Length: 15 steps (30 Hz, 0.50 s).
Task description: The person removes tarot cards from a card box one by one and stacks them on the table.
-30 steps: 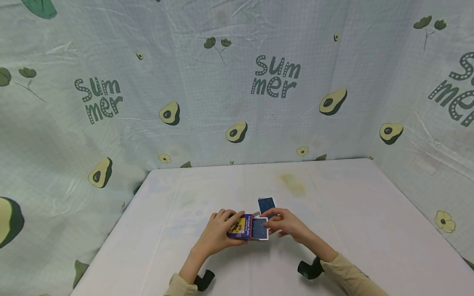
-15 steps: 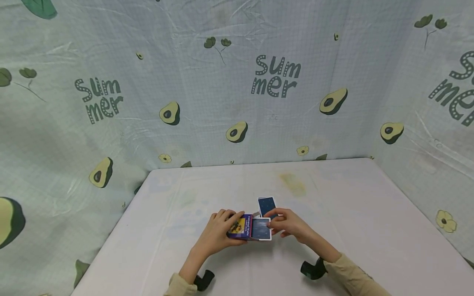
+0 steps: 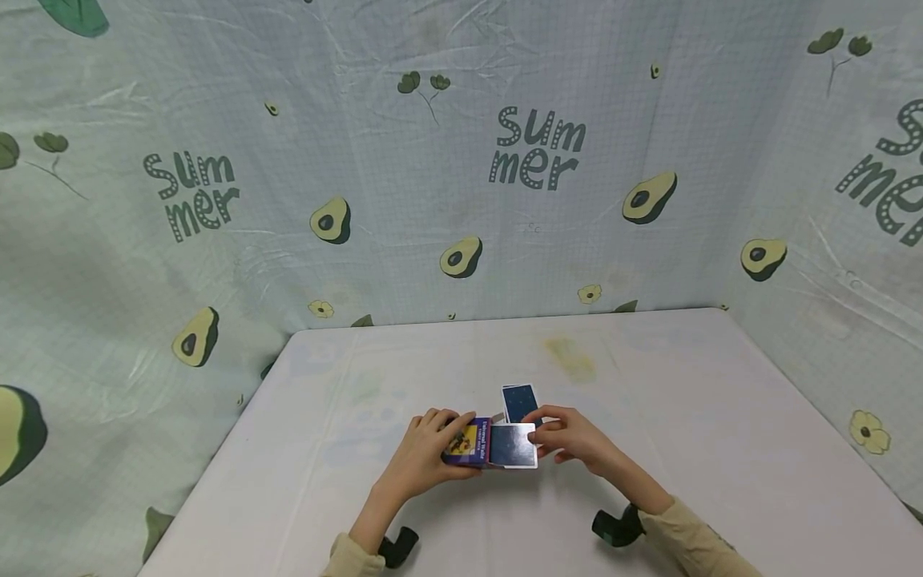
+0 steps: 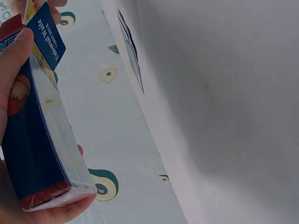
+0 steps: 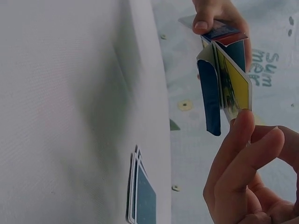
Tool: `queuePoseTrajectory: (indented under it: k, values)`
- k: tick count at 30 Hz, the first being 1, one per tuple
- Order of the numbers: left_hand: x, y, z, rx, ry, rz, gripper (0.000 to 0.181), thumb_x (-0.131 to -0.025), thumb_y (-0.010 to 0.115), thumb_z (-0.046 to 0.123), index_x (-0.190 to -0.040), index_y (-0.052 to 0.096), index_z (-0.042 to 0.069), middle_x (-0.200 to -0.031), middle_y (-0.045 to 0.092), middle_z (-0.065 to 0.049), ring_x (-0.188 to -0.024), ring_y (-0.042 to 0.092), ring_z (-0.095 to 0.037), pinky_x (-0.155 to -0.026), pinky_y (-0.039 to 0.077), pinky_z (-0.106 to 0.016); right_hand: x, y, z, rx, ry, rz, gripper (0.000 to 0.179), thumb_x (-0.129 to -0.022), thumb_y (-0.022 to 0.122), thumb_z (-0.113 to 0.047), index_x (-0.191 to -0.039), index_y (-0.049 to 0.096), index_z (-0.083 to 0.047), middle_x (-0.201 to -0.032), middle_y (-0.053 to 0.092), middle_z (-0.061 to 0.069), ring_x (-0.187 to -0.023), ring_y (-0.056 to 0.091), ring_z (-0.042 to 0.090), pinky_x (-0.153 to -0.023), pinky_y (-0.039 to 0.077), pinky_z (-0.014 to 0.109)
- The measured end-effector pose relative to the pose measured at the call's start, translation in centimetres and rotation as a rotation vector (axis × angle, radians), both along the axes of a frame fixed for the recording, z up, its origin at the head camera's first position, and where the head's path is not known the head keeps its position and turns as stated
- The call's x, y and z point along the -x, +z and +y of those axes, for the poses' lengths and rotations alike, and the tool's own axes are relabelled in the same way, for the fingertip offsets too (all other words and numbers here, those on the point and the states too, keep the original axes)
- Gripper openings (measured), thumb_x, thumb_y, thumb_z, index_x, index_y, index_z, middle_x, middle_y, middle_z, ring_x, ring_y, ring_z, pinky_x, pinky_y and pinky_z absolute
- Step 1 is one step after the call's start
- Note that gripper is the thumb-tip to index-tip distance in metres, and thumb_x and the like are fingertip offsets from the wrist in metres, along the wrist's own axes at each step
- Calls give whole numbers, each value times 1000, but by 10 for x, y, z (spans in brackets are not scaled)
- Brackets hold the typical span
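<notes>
My left hand point(image 3: 425, 449) grips a blue tarot deck box point(image 3: 469, 443) above the table, its opening turned to the right. In the left wrist view the box's flap point(image 4: 49, 37) hangs open, printed with "Tarot Deck". A tarot card point(image 3: 512, 447) sticks well out of the opening, dark blue back up; its far end is hidden inside. By its outer edge, my right hand point(image 3: 570, 437) pinches this card. The right wrist view shows the card's yellow picture side point(image 5: 236, 84) facing down. Behind the right fingers, a small pile of tarot cards point(image 3: 519, 399) lies back up on the table.
A white cloth covers the table point(image 3: 360, 497). Behind it and along the sides hangs a sheet point(image 3: 404, 176) printed with avocados and "summer". Black devices sit under the left wrist point(image 3: 398, 547) and the right wrist point(image 3: 616, 526).
My right hand has moved steadily right, drawing the card further out of the box. The left hand, the box and the pile on the table have stayed in place.
</notes>
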State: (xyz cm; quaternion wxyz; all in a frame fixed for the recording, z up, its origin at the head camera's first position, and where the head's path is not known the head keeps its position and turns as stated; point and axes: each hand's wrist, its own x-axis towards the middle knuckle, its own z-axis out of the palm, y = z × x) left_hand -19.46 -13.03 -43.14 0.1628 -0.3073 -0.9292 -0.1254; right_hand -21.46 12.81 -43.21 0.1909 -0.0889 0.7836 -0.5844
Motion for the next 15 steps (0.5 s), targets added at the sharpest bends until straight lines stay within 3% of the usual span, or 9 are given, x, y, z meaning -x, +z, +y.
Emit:
queuePoseTrajectory:
  k: [9,15]
  values:
    - [3,1,-5,-8,28,1,77,-62,73,53,-128,48,23,-107,54,1,-97,49,-15,-81,40,-38,4,2,9,-10,-30,-4,38,-85,59,-25,-115,53,-3,-91,67,6,-68,63,14,-53,42,26]
    - [9,8,-8,-36,42,24,77,-61,74,51,-127,49,21,-107,55,-1,-96,49,-17,-81,40,-39,7,10,18,35,-23,-7,40,-86,57,-27,-115,51,-1,-87,64,0,-67,63,12,-54,43,24]
